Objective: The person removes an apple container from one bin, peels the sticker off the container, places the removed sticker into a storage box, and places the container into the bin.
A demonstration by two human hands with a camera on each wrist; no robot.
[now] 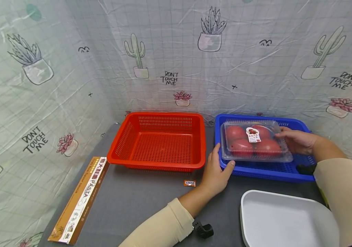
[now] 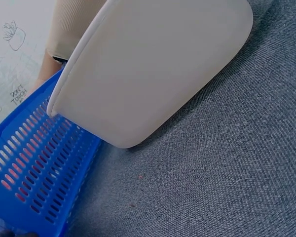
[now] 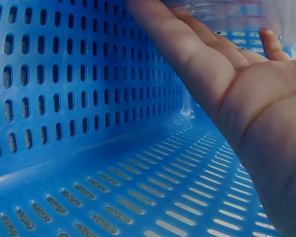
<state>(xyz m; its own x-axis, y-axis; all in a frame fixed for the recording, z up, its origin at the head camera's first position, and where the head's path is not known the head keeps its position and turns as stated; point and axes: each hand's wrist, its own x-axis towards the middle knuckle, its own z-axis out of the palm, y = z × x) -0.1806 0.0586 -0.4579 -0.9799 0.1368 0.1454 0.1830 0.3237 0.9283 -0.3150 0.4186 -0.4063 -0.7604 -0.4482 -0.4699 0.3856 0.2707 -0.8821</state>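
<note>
Flanking the clear fruit box (image 1: pixel 257 141) are hands (image 1: pixel 215 174) (image 1: pixel 300 141)

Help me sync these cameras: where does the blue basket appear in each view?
Head: blue basket, right of centre, beside the red basket.
Left wrist: lower left, partly behind the white tray.
Right wrist: slotted wall and floor, across most of the picture.
Shared landmark: grey cloth, through slots in right wrist.

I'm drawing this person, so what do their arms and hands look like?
The left sleeve and right sleeve are cream. The left hand and right hand wear no gloves. A black gadget with a holed strap shows by the left cuff; a black piece shows by the right cuff.
</note>
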